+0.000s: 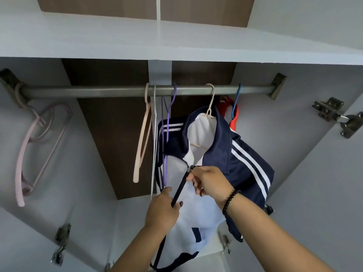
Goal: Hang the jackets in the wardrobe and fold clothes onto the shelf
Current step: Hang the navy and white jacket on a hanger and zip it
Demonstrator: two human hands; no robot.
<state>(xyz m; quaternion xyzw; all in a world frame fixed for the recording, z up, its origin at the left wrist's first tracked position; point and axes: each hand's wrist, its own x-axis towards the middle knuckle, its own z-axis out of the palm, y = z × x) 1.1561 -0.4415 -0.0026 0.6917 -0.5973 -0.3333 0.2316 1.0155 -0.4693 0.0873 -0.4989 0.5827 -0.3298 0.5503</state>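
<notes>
Zip being closed on the hung jacket (pixel 241 154), which hangs from the rail (pixel 117 92).
The zip tape is held taut below by the left hand (pixel 163 210) while the slider (pixel 190 169) is pinched by the right hand (pixel 211 182); a straight upward pull is advised.

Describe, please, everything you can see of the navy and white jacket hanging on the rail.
The navy and white jacket looks like a smooth sports fabric, with white stripes along navy sleeves and a white front. It hangs on a cream hanger hooked over the metal rail, collar open, zip partly closed. The right hand pinches the zip pull; the left hand grips the zip edge below.
</notes>
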